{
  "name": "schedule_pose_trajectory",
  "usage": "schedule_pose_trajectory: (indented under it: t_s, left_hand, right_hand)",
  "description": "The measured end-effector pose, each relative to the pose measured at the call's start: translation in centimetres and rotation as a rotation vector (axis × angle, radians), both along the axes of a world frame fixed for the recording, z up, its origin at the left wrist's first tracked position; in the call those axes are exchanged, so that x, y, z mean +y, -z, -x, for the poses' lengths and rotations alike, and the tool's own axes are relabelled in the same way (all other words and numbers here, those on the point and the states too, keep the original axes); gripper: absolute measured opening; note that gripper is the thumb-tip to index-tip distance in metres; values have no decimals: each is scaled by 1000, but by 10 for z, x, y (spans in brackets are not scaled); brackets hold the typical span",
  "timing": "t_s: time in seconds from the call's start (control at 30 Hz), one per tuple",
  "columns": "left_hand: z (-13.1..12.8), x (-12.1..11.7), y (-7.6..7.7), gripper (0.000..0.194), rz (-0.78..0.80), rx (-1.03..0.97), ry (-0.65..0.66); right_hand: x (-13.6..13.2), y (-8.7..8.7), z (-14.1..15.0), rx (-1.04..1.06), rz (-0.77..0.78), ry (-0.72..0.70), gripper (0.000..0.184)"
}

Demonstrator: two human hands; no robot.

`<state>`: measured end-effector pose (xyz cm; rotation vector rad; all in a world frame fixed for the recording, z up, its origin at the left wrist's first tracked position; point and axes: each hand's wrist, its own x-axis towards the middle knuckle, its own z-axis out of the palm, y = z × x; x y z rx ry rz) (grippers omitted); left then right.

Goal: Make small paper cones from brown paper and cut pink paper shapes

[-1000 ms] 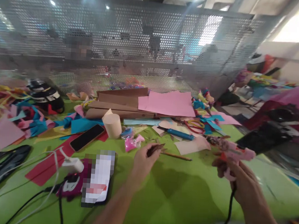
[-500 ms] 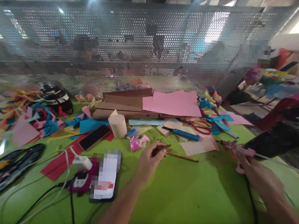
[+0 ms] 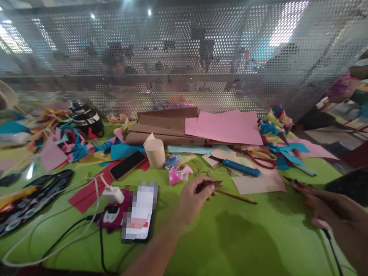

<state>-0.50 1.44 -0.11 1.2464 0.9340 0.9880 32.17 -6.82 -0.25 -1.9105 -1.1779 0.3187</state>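
Note:
My left hand (image 3: 195, 198) is closed above the green table (image 3: 226, 252), its fingers pinching a small folded piece of brown paper (image 3: 216, 184). A pencil (image 3: 238, 196) lies just right of those fingertips. On the right, my right hand (image 3: 340, 210) is wrapped around a pink hot glue gun (image 3: 301, 187). Its dark nozzle points left, and a black cord (image 3: 336, 252) hangs from the handle. Between the hands and the back lie a blue utility knife (image 3: 240, 167), scissors (image 3: 267, 158) and a pale paper sheet (image 3: 260, 182).
A phone (image 3: 140, 211), a purple power adapter (image 3: 114, 215) and loose cables sit at left. Behind them are another phone (image 3: 127, 165), a cream paper roll (image 3: 155, 152) and a black bottle (image 3: 86, 119). Pink sheets (image 3: 225, 126) lean before a perforated metal screen (image 3: 176, 69).
The view has turned left, bringing a fan into sight. My right hand has rotated the glue gun, whose nozzle sits slightly lower. My left hand keeps its pinch on the brown paper.

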Motion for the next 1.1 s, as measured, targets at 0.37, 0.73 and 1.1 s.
schedule_pose_trajectory:
  t_s: [0.37, 0.73, 1.1]
  left_hand:
    - [-2, -4, -2, 29, 80, -57, 23]
    - [-8, -11, -3, 32, 116, -102, 109]
    - [-8, -16, -13, 26, 78, -27, 108]
  right_hand:
    - [41, 2, 157, 694, -48, -445, 45]
    - [45, 15, 158, 838, -128, -429, 35]
    - [43, 18, 158, 866, -168, -419, 31]
